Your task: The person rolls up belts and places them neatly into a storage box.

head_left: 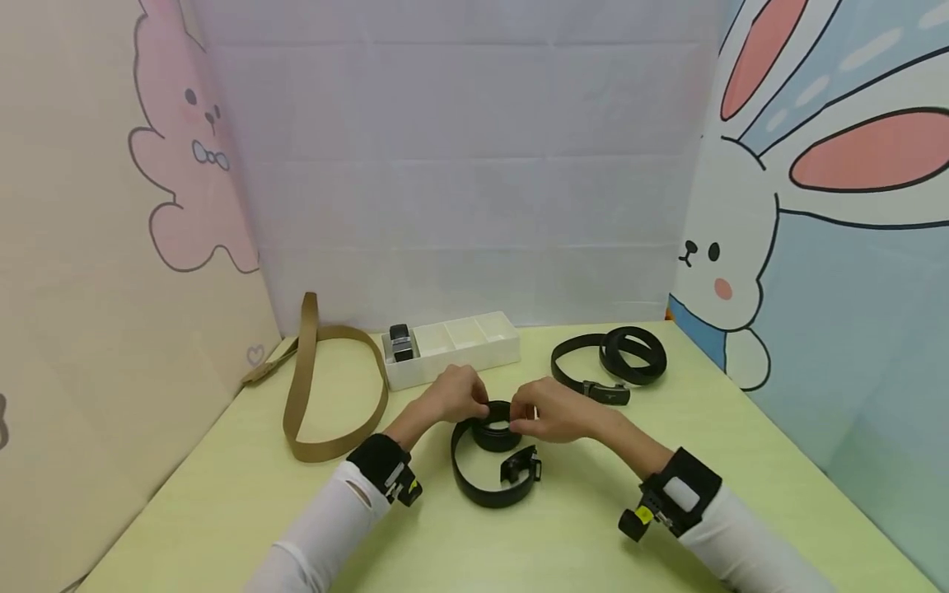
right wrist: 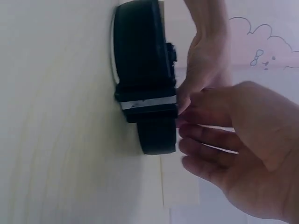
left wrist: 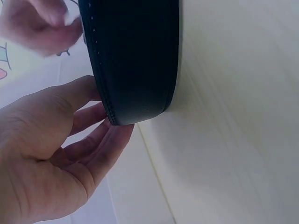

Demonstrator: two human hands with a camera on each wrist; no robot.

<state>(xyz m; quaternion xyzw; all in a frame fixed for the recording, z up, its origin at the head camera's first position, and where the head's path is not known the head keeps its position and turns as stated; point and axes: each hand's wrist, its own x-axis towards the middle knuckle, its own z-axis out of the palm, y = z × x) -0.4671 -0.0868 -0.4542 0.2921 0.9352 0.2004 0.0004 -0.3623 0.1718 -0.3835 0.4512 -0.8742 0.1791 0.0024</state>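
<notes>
At the far left of the green table (head_left: 222,494) a tan webbing belt (head_left: 326,395) lies in a loose loop, one end running up against the pink wall panel. Just right of it sits a white divided tray (head_left: 489,350) near the back curtain; its leftmost compartment holds a rolled dark belt with a silver buckle (head_left: 401,342), and the other compartments show only their white floors.

Your left hand (head_left: 454,395) comes in from the lower left, its fingers curled onto the left side of the black belt (head_left: 485,461) at the coiled part. From the left wrist camera the fingertips (left wrist: 105,123) touch the belt's stitched edge (left wrist: 135,70) while the palm stays fairly relaxed, so the hand grasps the coil lightly rather than clenching it.

The black belt lies in the middle of the table, just in front of the tray: a small tight roll between your two hands, with the rest of the strap sweeping toward you in a wide loop and its buckle (head_left: 521,466) resting on the right side of that loop.

Your right hand (head_left: 549,409) pinches the roll from the right. From the right wrist camera its fingers (right wrist: 205,140) press against the belt's edge beside a silver band (right wrist: 148,102).

Farther right, well apart, another black belt (head_left: 611,362) lies in loose coils.
</notes>
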